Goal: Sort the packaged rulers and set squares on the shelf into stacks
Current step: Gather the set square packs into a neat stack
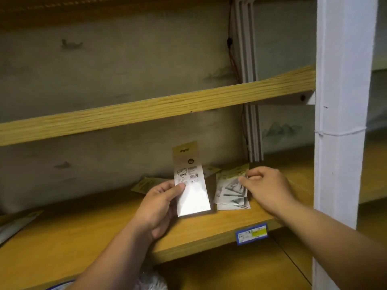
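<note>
Head view: holding one packet point(191, 189) upright in the left hand point(160, 206), label facing, probably to check its kind. Pinching with the right hand point(267, 185) the pile point(230, 194) on the shelf point(94, 229) just beside, likely to steady it.

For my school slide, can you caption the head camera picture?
Left hand holds one package upright while the right hand pinches a set-square pack lying on the wooden shelf.
</note>
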`<action>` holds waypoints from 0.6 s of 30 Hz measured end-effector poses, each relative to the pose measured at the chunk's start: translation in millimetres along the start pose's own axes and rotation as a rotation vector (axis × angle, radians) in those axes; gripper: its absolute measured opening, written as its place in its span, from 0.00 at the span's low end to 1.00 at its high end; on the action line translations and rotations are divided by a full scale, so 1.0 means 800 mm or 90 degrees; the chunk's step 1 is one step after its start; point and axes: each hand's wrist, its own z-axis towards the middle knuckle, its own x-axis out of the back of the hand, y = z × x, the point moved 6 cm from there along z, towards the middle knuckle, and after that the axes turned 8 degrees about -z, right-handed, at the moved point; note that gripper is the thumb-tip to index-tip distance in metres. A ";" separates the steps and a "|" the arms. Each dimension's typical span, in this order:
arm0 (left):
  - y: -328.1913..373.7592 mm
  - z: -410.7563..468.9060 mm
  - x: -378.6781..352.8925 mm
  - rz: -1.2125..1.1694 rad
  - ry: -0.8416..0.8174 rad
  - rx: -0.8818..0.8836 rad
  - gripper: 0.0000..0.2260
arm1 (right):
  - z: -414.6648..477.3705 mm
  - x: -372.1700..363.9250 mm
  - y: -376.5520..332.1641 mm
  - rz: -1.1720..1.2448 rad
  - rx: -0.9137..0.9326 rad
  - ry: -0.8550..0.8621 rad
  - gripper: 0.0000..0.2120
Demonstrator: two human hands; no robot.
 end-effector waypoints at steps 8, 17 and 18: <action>-0.002 0.000 -0.001 -0.082 0.008 0.027 0.11 | -0.004 0.002 0.000 0.011 0.025 -0.012 0.06; -0.003 0.000 0.002 -0.197 -0.018 0.056 0.24 | -0.003 0.002 0.000 0.068 0.021 -0.053 0.05; -0.003 0.001 0.003 -0.192 -0.009 0.054 0.22 | -0.003 0.003 0.000 0.086 0.020 -0.060 0.05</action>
